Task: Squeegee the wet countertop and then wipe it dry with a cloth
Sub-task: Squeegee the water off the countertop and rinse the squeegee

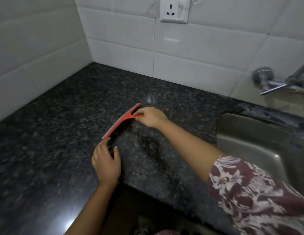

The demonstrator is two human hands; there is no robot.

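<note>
Your left hand (106,162) is down at the near end of the blade, fingers loosely spread, thumb touching the tip, gripping nothing. The orange squeegee (121,122) lies angled across the dark granite countertop (54,133), blade edge down. Your right hand (150,117) pinches its handle. A dark wet patch (150,145) sits just right of the blade, with the sink (259,141) beyond. You look mid-squeegee: water remains, no cloth in sight, drying not yet begun.

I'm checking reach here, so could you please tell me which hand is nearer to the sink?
The right hand is nearer; it holds the squeegee handle, closer to the sink. The left hand sits by the blade's near end, farther left.
</note>
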